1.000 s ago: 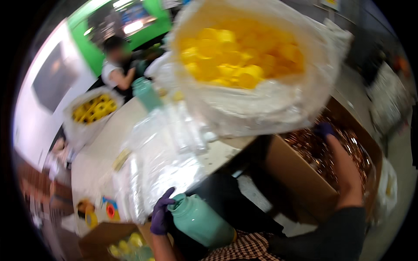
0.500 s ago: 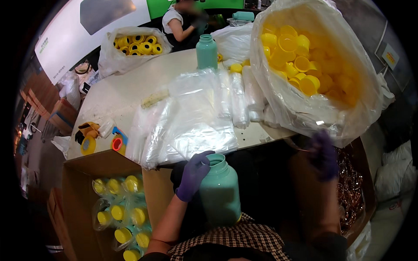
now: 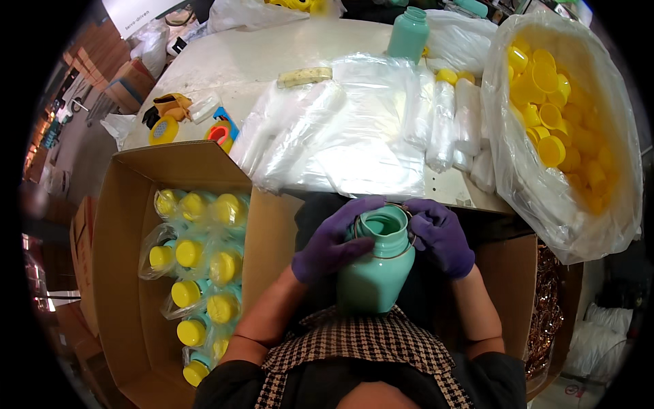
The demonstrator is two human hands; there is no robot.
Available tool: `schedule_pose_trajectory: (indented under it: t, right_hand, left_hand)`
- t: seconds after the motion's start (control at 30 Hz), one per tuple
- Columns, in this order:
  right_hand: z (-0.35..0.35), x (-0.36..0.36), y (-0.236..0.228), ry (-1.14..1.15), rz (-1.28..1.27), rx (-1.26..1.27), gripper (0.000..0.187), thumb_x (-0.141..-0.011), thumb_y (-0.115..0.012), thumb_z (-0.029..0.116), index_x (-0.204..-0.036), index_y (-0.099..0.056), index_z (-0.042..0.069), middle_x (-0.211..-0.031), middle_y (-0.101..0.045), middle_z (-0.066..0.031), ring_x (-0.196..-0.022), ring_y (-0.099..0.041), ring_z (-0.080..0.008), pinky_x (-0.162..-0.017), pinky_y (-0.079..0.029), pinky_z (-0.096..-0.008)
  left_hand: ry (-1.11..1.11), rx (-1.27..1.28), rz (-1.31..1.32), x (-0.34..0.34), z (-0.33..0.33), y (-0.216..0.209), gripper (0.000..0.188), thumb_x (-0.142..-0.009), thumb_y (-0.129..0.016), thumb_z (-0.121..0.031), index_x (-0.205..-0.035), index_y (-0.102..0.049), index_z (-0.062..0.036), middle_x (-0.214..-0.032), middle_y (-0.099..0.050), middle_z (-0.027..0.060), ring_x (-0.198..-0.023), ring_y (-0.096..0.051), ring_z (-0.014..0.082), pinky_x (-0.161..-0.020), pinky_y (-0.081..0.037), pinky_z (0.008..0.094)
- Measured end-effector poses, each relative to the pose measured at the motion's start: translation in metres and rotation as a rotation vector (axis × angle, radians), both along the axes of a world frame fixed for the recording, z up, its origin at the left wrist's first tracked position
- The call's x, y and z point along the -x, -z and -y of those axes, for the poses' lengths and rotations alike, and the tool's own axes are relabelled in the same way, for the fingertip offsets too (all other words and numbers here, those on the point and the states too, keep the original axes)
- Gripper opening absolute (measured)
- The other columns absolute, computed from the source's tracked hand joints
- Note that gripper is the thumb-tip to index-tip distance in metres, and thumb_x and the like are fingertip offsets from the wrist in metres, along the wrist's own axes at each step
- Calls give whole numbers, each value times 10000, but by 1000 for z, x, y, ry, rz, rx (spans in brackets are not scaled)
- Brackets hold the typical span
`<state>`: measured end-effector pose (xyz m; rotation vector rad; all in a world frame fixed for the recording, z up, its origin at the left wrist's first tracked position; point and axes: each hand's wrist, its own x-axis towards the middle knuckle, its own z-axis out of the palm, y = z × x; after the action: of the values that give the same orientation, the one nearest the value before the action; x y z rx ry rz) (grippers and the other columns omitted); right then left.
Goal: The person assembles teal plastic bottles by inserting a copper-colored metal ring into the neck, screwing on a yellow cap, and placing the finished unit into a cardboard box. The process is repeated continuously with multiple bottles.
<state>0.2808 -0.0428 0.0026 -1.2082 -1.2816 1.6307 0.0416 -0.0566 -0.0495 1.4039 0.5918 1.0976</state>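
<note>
A mint-green wide-mouthed bottle point(image 3: 373, 285) without a lid stands tilted in front of my lap. Around its neck sits a thin coppery wire ring point(image 3: 397, 256), slanted, with its far side near the rim. My left hand point(image 3: 334, 242), in a purple glove, is closed round the left of the neck, with thumb and fingers at the ring. On the other side, my right hand point(image 3: 444, 240), also gloved in purple, pinches the ring beside the neck. The fingertips partly cover the ring on both sides.
At left, an open carton point(image 3: 129, 273) holds bagged bottles with yellow lids point(image 3: 223, 266). Clear plastic bags point(image 3: 368, 160) cover the table's near part. A big bag point(image 3: 507, 198) of yellow cups point(image 3: 550, 150) stands right. Coppery rings point(image 3: 547, 313) fill a box below it. Another green bottle point(image 3: 409, 37) stands behind.
My right hand has come from the right to the bottle's neck, and the coppery ring is now around it. My left hand has shifted on the neck. The view has tilted down.
</note>
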Motion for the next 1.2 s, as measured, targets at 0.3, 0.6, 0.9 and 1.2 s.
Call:
schedule_pose_trajectory:
  t: [0.3, 0.6, 0.9, 1.2]
  right_hand:
    - [19, 15, 52, -40, 21, -360, 425, -1034, -390, 206, -1352, -504, -52, -1360, -550, -173, -1261, -519, -264, -1090, -372, -369]
    - [7, 24, 59, 4, -202, -248, 504, -1045, -372, 297, -1405, -458, -45, -1392, -530, -155, -1284, -499, -229, -1108, -356, -356]
    - [7, 11, 87, 48, -98, -387, 434, -1051, -309, 246, -1311, -519, -32, -1343, -514, -153, -1243, -505, -226, -1071, -391, -354]
    - [0, -1, 115, 132, 203, -659, 319, -1059, -352, 201, -1186, -543, -21, -1212, -520, -166, -1111, -513, -275, -1004, -414, -387]
  left_hand:
    - [-78, 220, -299, -2, 9, -20, 736, -855, -722, -270, -1461, -400, -2, -1396, -514, 119, -1303, -464, 202, -1112, -345, 352]
    - [-271, 234, 113, -16, 23, 27, 669, -943, -623, -312, -1478, -350, -18, -1465, -445, 130, -1355, -411, 233, -1147, -294, 382]
    - [-248, -83, 128, -28, 6, 82, 415, -1014, -474, -254, -1346, -409, -14, -1369, -465, 153, -1244, -475, 232, -1089, -356, 409]
    - [-209, -53, -33, -28, -14, 82, 464, -1010, -459, -305, -1359, -426, -2, -1290, -481, 135, -1201, -490, 249, -1065, -370, 387]
